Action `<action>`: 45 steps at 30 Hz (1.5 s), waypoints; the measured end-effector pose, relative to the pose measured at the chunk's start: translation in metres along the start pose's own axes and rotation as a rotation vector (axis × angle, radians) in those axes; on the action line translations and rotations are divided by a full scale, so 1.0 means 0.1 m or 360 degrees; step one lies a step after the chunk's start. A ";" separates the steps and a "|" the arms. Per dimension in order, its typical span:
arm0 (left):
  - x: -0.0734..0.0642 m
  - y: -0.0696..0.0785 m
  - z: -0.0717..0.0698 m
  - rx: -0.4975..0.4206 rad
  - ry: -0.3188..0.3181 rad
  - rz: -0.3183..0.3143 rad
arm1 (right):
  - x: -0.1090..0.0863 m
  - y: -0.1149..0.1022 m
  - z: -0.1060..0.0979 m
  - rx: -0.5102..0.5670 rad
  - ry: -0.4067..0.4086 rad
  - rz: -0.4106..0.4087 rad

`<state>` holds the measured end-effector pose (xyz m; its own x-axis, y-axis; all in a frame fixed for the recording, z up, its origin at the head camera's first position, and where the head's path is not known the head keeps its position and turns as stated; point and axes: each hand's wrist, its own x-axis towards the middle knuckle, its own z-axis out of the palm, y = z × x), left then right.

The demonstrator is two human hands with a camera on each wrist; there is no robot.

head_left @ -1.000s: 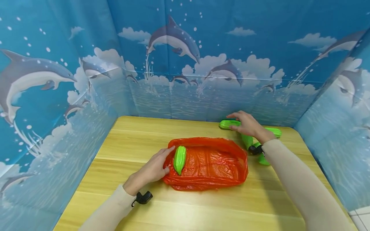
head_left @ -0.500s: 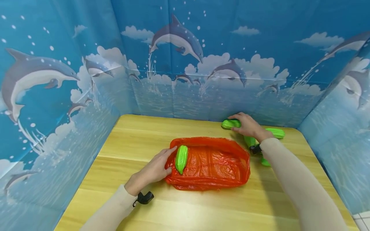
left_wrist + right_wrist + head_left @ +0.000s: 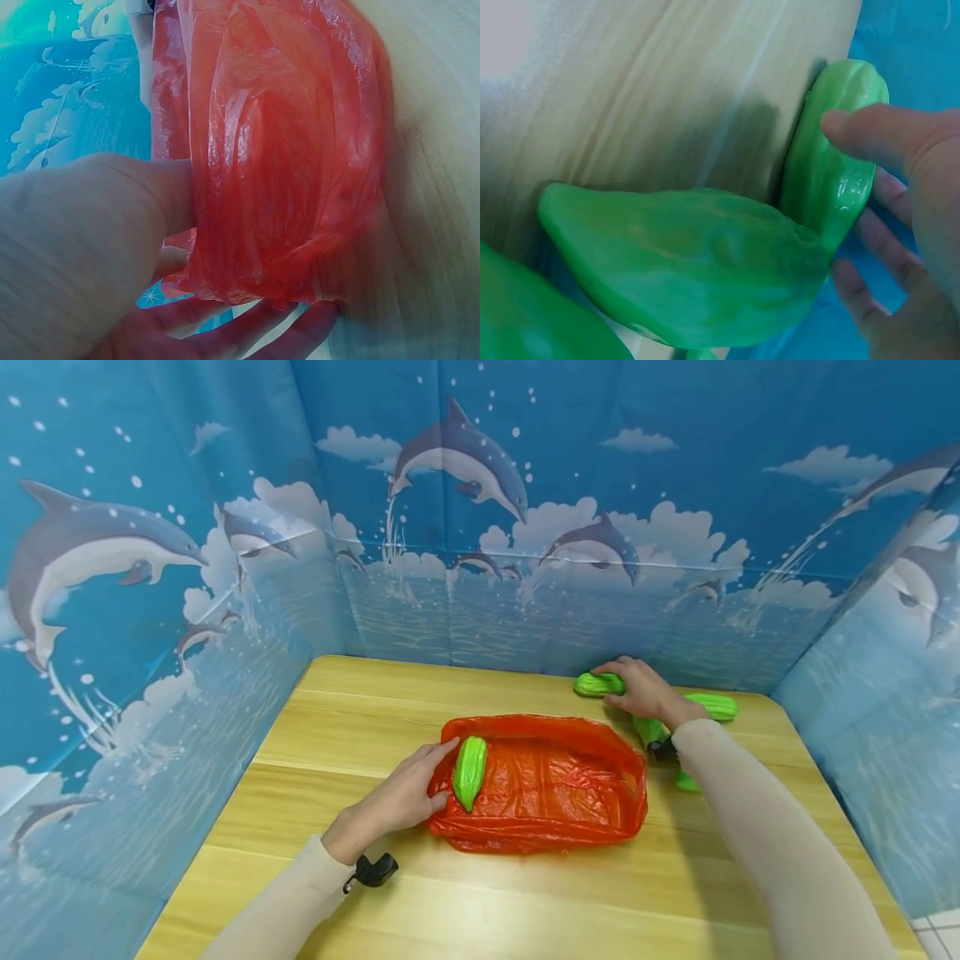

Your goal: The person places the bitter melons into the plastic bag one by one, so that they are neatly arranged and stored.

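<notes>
A red plastic bag lies spread with its mouth up on the wooden table. My left hand holds its left end, thumb and index finger over the rim; in the left wrist view other fingers show outside the film. A glossy green star fruit lies inside the bag near that hand. At the table's back edge my right hand grips another ridged green star fruit by its right end, thumb on the near side, fingers on the far side.
Several more green pieces lie to the right, partly under my right arm: one by the back edge, one behind the wrist camera, one near the sleeve. A dolphin-printed curtain stands around the table's back and sides.
My right hand has come down onto the star fruit at the back edge, its fingers closing around it. The left hand stays at the bag. The view has shifted slightly.
</notes>
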<state>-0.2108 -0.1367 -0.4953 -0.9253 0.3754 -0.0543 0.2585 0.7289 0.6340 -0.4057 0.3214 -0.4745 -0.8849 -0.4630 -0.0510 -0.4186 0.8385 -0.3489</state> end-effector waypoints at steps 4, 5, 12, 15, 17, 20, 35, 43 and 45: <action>0.00 0.00 0.00 0.0004 -0.0003 0.0007 | 0.00 -0.01 0.01 0.0001 0.0020 -0.0017; 0.00 0.00 0.00 0.0007 -0.0004 0.0007 | 0.00 -0.01 0.02 0.0015 0.0021 -0.0026; 0.01 0.01 0.00 0.0011 -0.0021 0.0027 | 0.04 0.08 0.08 0.0077 0.0051 -0.0167; 0.01 0.02 -0.01 0.0012 -0.0023 0.0029 | 0.06 0.07 0.11 0.0059 0.0038 -0.0164; 0.00 0.02 -0.01 0.0014 -0.0024 0.0029 | 0.04 -0.03 0.10 0.0023 0.0021 -0.0127; 0.00 0.01 -0.01 0.0012 -0.0026 0.0032 | 0.04 -0.05 0.11 -0.0001 0.0021 -0.0113; -0.04 0.03 -0.02 0.0001 -0.0028 0.0037 | -0.01 -0.09 0.13 -0.0033 0.0078 -0.0115; -0.05 0.05 -0.01 0.0002 -0.0040 0.0022 | -0.04 -0.18 0.08 -0.0013 0.0127 -0.0125; -0.05 0.05 -0.01 -0.0004 -0.0043 0.0022 | -0.05 -0.21 0.07 -0.0006 0.0155 -0.0131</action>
<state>-0.2046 -0.1352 -0.4912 -0.9137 0.4009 -0.0661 0.2706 0.7218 0.6369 -0.3909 0.3042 -0.4740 -0.8629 -0.5006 0.0688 -0.4914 0.7997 -0.3449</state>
